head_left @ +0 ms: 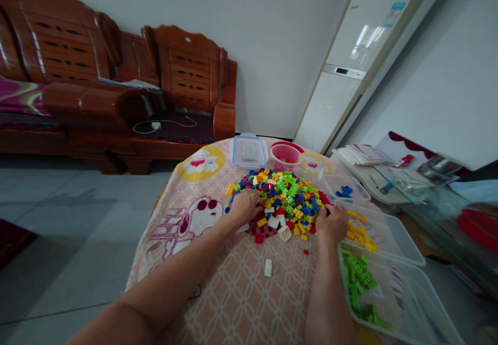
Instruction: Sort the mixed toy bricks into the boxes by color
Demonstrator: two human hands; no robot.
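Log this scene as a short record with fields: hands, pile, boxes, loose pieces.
Left hand: palm down on near left edge of the brick pile
Right hand: curled at the pile's near right edge
Boxes: green bricks box nearest, yellow bricks box behind it, blue bricks box farthest
Red tub: behind the pile, beside a lid
Loose: white brick alone on the cloth

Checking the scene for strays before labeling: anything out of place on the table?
One white brick lies alone on the tablecloth, apart from the brick pile, nearer the person. A small red brick also sits loose near the right hand. Nothing else stands out.
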